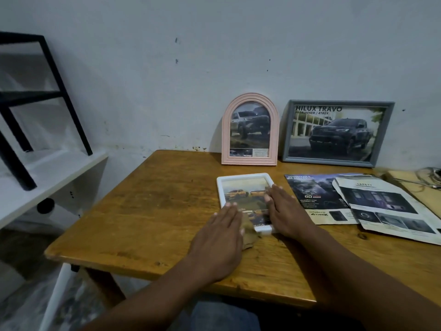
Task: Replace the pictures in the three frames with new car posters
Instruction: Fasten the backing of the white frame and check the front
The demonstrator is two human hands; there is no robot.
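A white frame lies flat on the wooden table, showing a picture of yellow trucks. My left hand lies flat over its near left corner, with a tan cloth under the palm. My right hand rests flat along the frame's right edge, fingers straight. A pink arched frame with a truck picture leans against the wall. Right of it stands a grey frame holding a dark pickup poster.
Two loose car brochure sheets lie on the table's right side. A white shelf with a black metal stand sits at the left. Cables lie at the far right.
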